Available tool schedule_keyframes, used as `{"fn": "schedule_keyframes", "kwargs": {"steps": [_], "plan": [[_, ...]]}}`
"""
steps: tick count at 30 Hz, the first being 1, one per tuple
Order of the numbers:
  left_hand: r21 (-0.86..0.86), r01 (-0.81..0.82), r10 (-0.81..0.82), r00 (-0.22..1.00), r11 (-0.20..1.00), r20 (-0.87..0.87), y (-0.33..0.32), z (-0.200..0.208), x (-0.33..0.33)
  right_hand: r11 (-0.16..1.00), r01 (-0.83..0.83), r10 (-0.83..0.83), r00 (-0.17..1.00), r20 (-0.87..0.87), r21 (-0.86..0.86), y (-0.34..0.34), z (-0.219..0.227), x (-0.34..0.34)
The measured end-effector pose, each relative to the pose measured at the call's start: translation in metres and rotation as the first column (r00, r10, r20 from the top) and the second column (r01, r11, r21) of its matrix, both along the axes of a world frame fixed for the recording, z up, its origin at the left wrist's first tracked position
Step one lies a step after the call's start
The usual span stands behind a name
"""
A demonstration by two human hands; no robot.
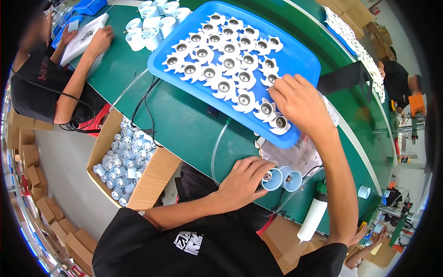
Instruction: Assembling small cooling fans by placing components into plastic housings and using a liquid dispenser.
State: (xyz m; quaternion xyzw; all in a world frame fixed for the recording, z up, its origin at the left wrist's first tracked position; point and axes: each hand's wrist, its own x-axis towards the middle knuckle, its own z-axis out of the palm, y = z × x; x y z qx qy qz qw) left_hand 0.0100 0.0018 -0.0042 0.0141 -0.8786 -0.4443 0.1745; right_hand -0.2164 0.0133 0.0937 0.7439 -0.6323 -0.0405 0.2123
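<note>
My left hand (245, 181) is closed around the side of a light blue cup-shaped housing (275, 183) near the table's front edge. A second light blue housing (293, 179) stands right beside it; small metal parts show inside both. My right hand (296, 102) reaches over the right side of a blue tray (180, 80), its fingers bent and pinching a white fan wheel (272, 79). Several more white fan wheels (223, 87), each with a dark round hub, lie in rows on the tray. My right fingertips partly hide the wheel they touch.
A cardboard box (152, 185) full of light blue housings stands left of the table. White cups (151, 37) cluster beyond the tray. A white bottle with a green cap (313, 217) is near my right forearm. A clear hose (217, 150) crosses the green table. A co-worker (46, 87) sits at left.
</note>
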Motion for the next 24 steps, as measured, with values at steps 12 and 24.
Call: {"fn": "schedule_keyframes", "kwargs": {"steps": [12, 24], "plan": [[-0.007, 0.018, -0.018, 1.0, 1.0, -0.014, 0.006, 0.003, -0.005, 0.991, -0.001, -0.011, 0.996, -0.092, -0.133, 0.007, 0.005, -0.003], [0.028, 0.063, -0.065, 0.994, 0.998, 0.083, -0.001, 0.008, -0.004, 0.328, 0.876, 0.201, -0.43, 0.88, 0.353, 0.133, -0.006, 0.185]]}}
